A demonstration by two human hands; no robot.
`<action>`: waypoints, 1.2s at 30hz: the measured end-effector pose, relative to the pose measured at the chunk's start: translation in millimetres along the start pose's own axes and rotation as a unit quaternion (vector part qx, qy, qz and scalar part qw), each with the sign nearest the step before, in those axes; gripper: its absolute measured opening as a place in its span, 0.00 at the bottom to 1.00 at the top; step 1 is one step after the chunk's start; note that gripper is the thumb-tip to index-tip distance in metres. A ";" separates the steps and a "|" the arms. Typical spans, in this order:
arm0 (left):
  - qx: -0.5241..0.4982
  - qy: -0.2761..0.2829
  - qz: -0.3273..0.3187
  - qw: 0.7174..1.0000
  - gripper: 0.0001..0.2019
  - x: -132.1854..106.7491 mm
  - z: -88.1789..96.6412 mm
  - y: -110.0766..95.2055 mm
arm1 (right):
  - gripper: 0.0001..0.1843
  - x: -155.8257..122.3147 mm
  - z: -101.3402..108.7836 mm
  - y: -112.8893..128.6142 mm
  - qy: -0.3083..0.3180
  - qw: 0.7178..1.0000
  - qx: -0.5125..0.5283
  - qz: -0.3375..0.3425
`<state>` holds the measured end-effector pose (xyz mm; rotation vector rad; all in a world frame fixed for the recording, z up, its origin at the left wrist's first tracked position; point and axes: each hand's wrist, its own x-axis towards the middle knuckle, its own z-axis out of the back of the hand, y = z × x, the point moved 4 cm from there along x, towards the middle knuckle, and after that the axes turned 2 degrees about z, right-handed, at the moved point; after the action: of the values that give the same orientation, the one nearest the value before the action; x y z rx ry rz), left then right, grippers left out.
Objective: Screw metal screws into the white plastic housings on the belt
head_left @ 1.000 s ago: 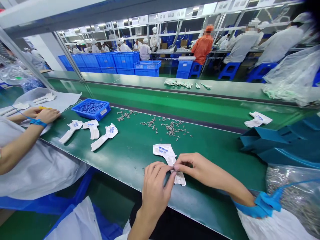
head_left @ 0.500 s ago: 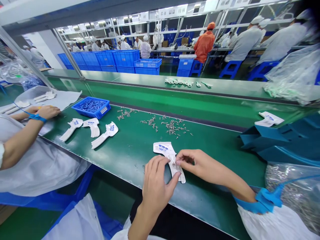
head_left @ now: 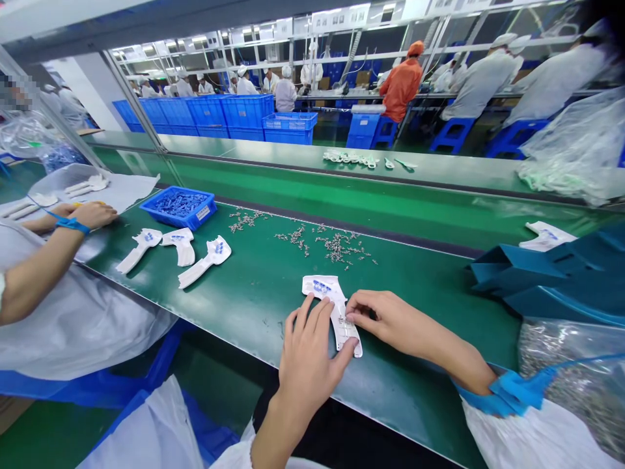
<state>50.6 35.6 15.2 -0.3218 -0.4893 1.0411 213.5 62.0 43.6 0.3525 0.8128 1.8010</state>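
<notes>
A white plastic handle shell (head_left: 342,327) with blue pieces in its wide end lies on the green bench in front of me. My left hand (head_left: 312,355) grips it, fingers on its left edge and thumb on its lower part. At the shell's right edge, my right hand (head_left: 383,319) has thumb and index finger pinched over the narrow part, where small metal parts show. What sits between those fingertips is too small to make out. Beyond the hands lies a scattered pile of small metal parts (head_left: 336,247).
Three more shells (head_left: 208,260) lie left, near a blue tray (head_left: 178,207) of blue pieces. A co-worker's arm (head_left: 63,244) is at far left. Blue-green bins (head_left: 547,277) and a bag of metal parts (head_left: 571,371) stand right. Another shell (head_left: 547,236) lies behind the bins.
The shell behind the bins has shifted to the right. My left fingers have spread and straightened a little on the handle shell; my right hand stays pinched at nearly the same spot.
</notes>
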 end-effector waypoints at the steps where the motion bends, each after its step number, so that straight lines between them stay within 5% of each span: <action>1: 0.001 -0.001 0.000 1.000 0.27 0.0 -0.3 -0.2 | 0.10 0.2 -0.5 -0.8 -0.002 1.000 0.004 -0.006; 11: 0.004 0.003 0.002 1.000 0.26 1.9 -0.6 -1.2 | 0.09 3.9 -1.3 -1.6 0.001 0.999 -0.043 -0.023; 16: 0.001 0.003 0.007 1.000 0.25 1.4 0.1 -1.7 | 0.10 1.3 -4.5 -16.0 0.004 0.987 0.153 -0.046; 22: -0.014 -0.018 0.007 1.000 0.25 -1.0 0.3 0.8 | 0.20 2.7 -16.4 -26.2 0.000 0.911 0.375 -0.174; 36: -0.022 -0.057 -0.016 0.998 0.26 -4.1 0.1 2.7 | 0.21 2.6 -28.4 2.1 -0.016 0.882 0.448 -0.146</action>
<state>46.9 33.3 13.0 -0.2943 -0.6184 1.0226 194.2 53.8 24.2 0.7991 1.5640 1.0381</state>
